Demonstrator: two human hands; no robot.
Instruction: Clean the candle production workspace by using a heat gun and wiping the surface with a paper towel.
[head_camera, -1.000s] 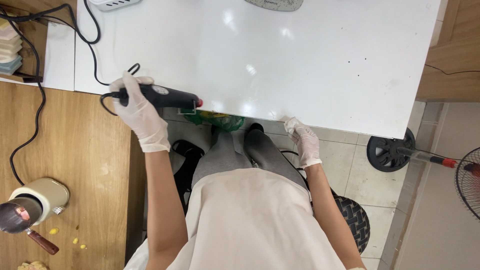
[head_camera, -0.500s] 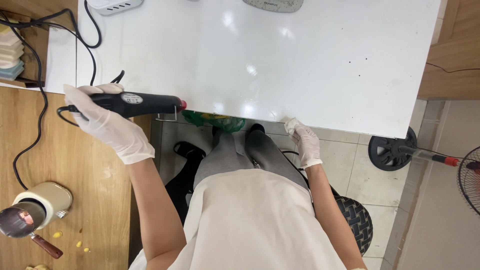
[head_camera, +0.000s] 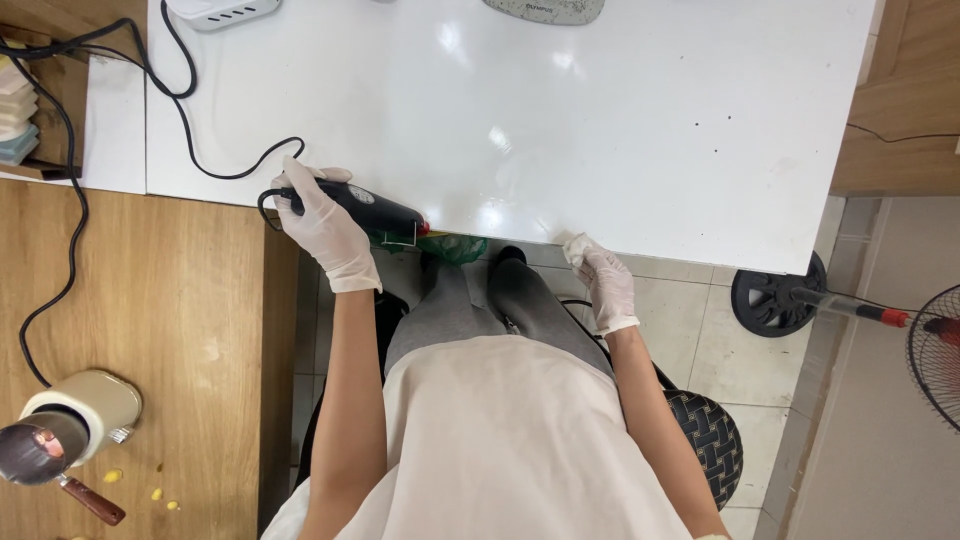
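Gripping a black corded hand tool (head_camera: 360, 208), the gloved left hand (head_camera: 322, 228) has its grip clamped around the body, at the near left edge of the white table (head_camera: 620, 130). The gloved right hand (head_camera: 603, 283) rests at the near edge, fingers loosely apart, holding nothing.

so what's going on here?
A seated person in white gloves has the left hand wrapped around a black corded tool at the near edge of the white table. The right hand is empty, at the table edge. Something green sits just under the tool's tip.
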